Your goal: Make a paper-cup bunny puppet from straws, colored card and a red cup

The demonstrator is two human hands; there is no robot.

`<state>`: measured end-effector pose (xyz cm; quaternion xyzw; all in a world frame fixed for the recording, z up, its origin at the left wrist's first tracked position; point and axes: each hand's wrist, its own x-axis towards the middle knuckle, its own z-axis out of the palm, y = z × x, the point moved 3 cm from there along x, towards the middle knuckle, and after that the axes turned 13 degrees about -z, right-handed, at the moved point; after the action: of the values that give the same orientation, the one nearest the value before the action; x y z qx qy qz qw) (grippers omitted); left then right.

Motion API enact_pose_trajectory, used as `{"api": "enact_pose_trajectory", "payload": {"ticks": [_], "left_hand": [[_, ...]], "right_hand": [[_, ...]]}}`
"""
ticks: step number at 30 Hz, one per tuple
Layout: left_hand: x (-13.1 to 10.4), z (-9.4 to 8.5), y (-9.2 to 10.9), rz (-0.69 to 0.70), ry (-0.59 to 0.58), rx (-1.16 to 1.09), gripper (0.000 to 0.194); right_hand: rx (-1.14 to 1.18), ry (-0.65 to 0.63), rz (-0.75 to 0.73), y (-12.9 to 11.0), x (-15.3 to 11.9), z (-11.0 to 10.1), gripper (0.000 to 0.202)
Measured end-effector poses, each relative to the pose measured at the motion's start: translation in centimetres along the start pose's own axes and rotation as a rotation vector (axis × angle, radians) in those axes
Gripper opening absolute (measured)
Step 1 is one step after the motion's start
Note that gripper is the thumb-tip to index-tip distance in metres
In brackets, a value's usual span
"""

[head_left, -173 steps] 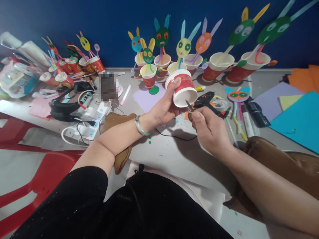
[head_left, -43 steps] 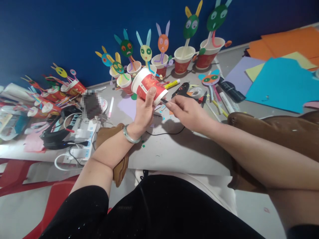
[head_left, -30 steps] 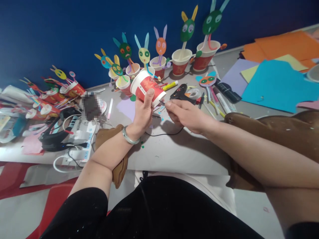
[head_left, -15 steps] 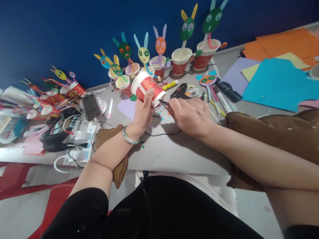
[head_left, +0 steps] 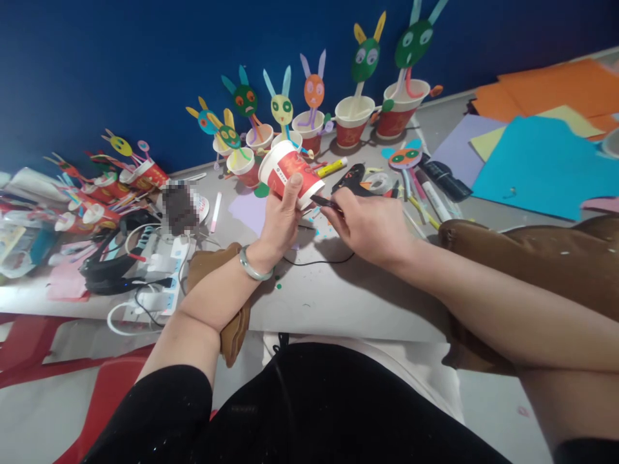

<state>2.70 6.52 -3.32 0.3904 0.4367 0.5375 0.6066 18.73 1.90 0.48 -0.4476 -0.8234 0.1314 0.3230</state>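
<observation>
My left hand is wrapped round a red and white paper cup, thumb on its printed side. The cup is tilted, its wide rim to the upper left and its base to the lower right. In my closed right hand is a slim dark pointed tool, whose tip meets the cup near its base. Fingers hide most of the tool, so its exact kind is unclear. Below the hands, small coloured paper scraps lie on the grey table.
Finished cup figures stand along the blue wall. A black glue gun, a tape roll and markers lie behind my right hand. Coloured paper is at right, a brown cushion in front; a power strip sits left.
The tool tip has shifted slightly against the cup's base, and my right hand has turned a little. My left hand keeps its hold on the cup.
</observation>
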Motion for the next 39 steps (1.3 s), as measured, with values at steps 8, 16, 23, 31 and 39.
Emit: {"api": "enact_pose_trajectory", "payload": {"ticks": [8,16,23,31,39], "left_hand": [[-0.3,0.3,0.2,-0.052,0.012,-0.024,0.043],[-0.4,0.4,0.4,-0.027,-0.02,-0.043,0.048],[-0.4,0.4,0.7,-0.109,0.021,-0.039,0.037],[0.9,-0.6,2.9,-0.205,0.044,-0.205,0.053],[-0.5,0.5,3.6,-0.399,0.015,-0.328,0.066]], "right_hand": [[0.352,-0.045,0.141,0.5,0.2,0.5,0.033],[0.777,-0.125,0.243,0.8,0.3,1.1,0.043],[0.047,0.088,-0.011,0.0,-0.1,-0.2,0.029],[1.292,-0.256,0.248,0.3,0.1,0.8,0.048],[1.196,-0.676,-0.148,-1.1,-0.8,0.4,0.052]]}}
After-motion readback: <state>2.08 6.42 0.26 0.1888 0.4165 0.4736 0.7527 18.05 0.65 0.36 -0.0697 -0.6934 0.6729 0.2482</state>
